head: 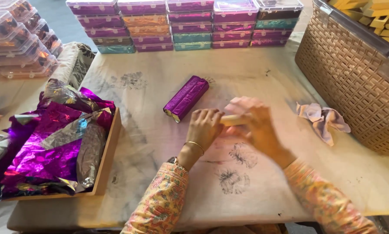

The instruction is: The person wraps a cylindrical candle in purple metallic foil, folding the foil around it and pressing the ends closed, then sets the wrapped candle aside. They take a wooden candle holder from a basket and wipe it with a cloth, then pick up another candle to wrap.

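We see both hands closed on one pale bar [232,119], left hand [204,126] and right hand [257,128] above the tabletop [255,73]; one purple foil-wrapped bar [186,98] lies finished beside them, this one unwrapped.

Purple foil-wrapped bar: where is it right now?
In the head view, the purple foil-wrapped bar lies diagonally mid-table on the cloth, just up-left of the left hand, right of the wooden tray of foil sheets.
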